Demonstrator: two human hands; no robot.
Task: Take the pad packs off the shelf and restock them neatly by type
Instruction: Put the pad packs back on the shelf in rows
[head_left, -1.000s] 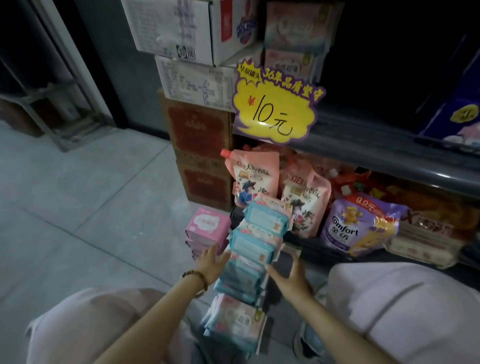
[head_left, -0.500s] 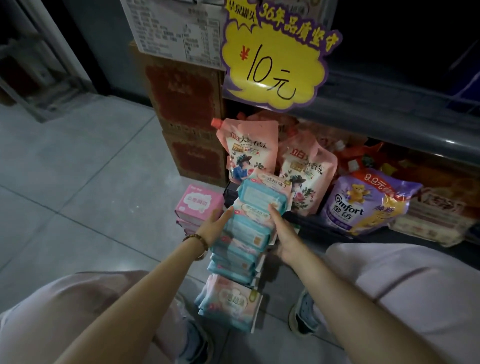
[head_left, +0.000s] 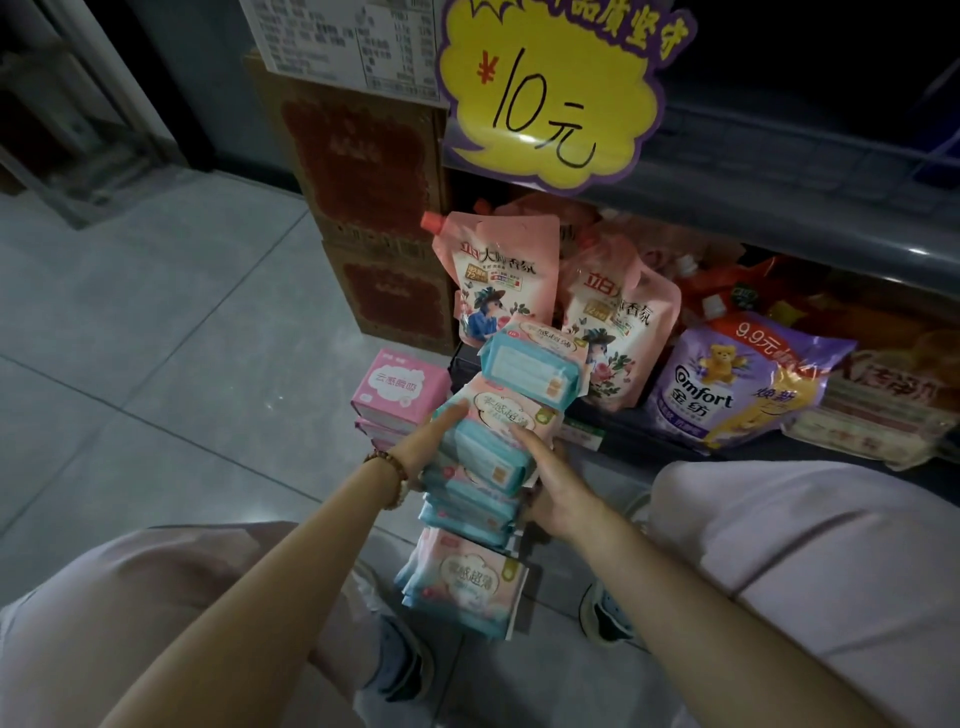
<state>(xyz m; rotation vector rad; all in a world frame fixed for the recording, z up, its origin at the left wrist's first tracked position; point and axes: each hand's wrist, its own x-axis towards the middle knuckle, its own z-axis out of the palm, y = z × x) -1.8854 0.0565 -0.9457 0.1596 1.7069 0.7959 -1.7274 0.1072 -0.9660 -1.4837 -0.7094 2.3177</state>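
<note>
Yellow sign (head_left: 550, 104) reads "¥10元"; purple pouch (head_left: 737, 384) reads "Comfort", "9.9元".

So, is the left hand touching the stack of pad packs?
Touching. The head view shows the left hand, fingers straight, pressed against the left side of the stack.

sign (head_left: 550, 93) top cropped, pad stack (head_left: 483, 457) base hidden

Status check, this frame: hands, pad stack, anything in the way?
Left hand and right hand press the pad stack, one each side. Stack uneven, top pack askew. Pink boxes close on its left; loose packs on floor in front.
</note>
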